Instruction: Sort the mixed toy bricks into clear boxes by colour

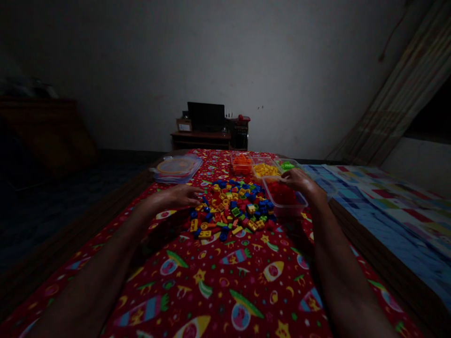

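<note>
A loose pile of toy building bricks [234, 206] in blue, yellow, red, green and orange lies on the red patterned cloth [225, 272]. At the pile's left edge hovers my left hand [181, 195], fingers stretched toward the bricks and nothing visible in them. My right hand [299, 182] is over the clear box of red bricks [283, 193], its fingers bent down and close together near the back rim. Whatever the right fingertips may hold is too dark and small to make out.
Behind the red box stand clear boxes of yellow bricks [266, 170], orange bricks [242, 162] and green bricks [287, 165]. Stacked clear lids [178, 168] lie at the back left. Beyond the table are a monitor [206, 116] on a desk and a checked bedspread [405, 202] at right.
</note>
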Motion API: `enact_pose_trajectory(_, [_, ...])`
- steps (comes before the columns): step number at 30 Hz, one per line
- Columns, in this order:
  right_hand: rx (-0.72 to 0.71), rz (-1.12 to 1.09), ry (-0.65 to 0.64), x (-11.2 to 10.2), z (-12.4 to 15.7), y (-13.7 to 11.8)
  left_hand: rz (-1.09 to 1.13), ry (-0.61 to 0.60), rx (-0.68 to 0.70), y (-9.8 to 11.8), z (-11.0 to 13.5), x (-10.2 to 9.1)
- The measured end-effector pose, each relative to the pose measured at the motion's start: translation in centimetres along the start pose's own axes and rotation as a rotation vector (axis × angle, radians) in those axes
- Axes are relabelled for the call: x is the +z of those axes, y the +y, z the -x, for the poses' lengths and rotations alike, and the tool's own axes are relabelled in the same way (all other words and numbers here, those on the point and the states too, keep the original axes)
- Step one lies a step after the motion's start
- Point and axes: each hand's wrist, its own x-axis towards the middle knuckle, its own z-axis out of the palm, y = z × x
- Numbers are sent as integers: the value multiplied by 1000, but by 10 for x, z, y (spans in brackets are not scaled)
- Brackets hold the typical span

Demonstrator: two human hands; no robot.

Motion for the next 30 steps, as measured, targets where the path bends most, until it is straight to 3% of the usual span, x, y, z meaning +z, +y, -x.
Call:
enact_pose_trajectory(4, [-14,-68,175,-6,2,-11,-173,-76,-73,15,9,-2])
enact_pose_trajectory(8, [-79,-115,233,-6,4,-30,-296,-137,-128,30,13,10])
enact_pose_trajectory(13, [-292,-228,93,12,13,-71,-281,-26,-75,36,9,27])
enact_pose_trajectory(17, [-456,-184,2,39,23,-101,-242,39,-49,33,6,27])
enact_pose_trajectory(21, [-542,-187,-41,67,26,-105,-167,102,16,30,4,22])
enact_pose_trajectory(24, [-544,-246,43,78,24,-98,-41,103,41,26,-1,19])
enact_pose_trajectory(27, [-516,-302,111,74,22,-98,152,177,62,22,-8,19])
enact_pose_trajectory(30, [-531,-391,68,63,24,-108,387,289,98,25,-11,22])
